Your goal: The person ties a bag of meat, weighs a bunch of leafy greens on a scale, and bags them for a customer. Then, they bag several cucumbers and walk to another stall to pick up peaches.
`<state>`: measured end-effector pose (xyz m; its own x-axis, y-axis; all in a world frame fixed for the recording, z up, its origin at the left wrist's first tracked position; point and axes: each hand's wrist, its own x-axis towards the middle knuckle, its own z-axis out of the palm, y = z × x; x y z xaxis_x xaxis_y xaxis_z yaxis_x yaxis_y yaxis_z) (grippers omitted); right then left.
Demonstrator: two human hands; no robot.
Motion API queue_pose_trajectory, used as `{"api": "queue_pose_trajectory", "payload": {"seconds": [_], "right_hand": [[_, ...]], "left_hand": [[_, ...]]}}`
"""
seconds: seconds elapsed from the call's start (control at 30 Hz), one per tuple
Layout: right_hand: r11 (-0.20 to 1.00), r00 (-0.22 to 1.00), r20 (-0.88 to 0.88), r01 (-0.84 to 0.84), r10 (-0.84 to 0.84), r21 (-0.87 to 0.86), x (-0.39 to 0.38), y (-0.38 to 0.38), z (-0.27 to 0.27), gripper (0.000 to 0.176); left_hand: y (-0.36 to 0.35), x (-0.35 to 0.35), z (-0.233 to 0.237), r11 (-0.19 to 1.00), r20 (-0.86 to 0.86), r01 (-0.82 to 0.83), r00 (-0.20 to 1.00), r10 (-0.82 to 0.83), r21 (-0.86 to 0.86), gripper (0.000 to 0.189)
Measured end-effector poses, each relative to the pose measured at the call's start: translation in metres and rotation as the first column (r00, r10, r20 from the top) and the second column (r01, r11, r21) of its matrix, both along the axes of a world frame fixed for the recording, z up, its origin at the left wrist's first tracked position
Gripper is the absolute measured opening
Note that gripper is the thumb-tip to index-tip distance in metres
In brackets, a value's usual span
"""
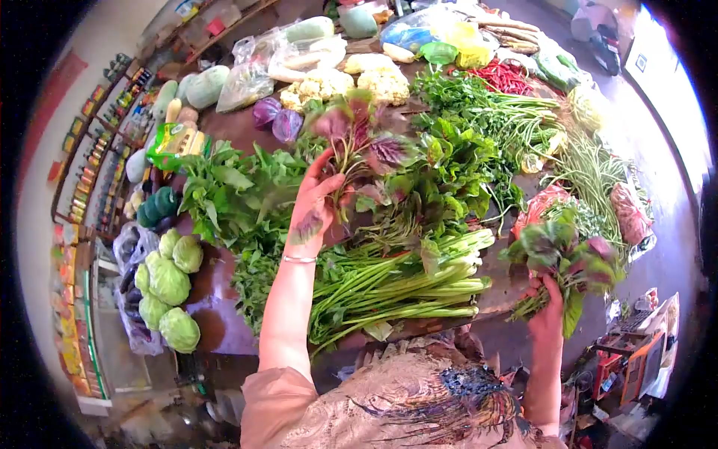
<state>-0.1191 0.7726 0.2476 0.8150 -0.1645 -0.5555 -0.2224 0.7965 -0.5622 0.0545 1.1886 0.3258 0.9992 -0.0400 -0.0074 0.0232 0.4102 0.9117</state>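
My left hand [320, 196] is raised over the middle of the table, fingers closed round the thin stems of some red amaranth [389, 152]. Its purple-and-green leaves fan out above the fingers, partly blurred. Off the table's front right side, my right hand [547, 299] grips a fuller bunch of amaranth [565, 251], also blurred. Between the hands lies a pile of celery [404, 280], its pale cut ends pointing right. Behind the celery is a heap of dark leafy greens [452, 168]. Loose green leaves [239, 187] spread left of my left wrist.
Green cabbages [168, 278] sit at the table's left edge. Cauliflower [318, 88], purple cabbages [286, 125] and bagged white radishes [307, 60] lie at the back. Long beans [598, 176] and red chillies [502, 77] are on the right. Stocked shelves [90, 161] line the left wall.
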Motion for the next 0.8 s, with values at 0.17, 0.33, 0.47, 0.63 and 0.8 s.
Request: {"api": "queue_pose_trajectory", "payload": {"seconds": [0.17,0.33,0.47,0.63,0.8], "right_hand": [[0.968,0.991,0.094,0.072,-0.098,0.242,0.009,0.007,-0.003,0.016],[0.997,0.974,0.215,0.072,-0.077,0.029,0.03,0.03,0.006,0.021],[0.972,0.893,0.442,0.172,-0.085,-0.161,0.048,0.071,0.009,0.034],[0.873,0.914,0.402,-0.242,0.058,0.423,0.049,0.081,0.01,0.047],[0.955,0.729,0.622,-0.268,0.286,-0.126,0.037,0.063,-0.002,0.065]], "left_hand": [[-0.032,-0.013,0.009,0.998,-0.031,-0.038,0.999,0.036,-0.049,0.055],[-0.081,-0.024,0.018,0.992,-0.018,0.032,0.999,-0.035,-0.119,0.058],[-0.154,-0.055,0.025,0.993,0.077,0.091,0.993,-0.086,-0.069,0.058],[-0.207,-0.083,0.0,0.944,0.137,0.236,0.953,-0.272,0.23,0.052],[-0.21,-0.093,-0.009,0.73,0.476,-0.093,0.812,-0.338,0.677,0.054]]}}
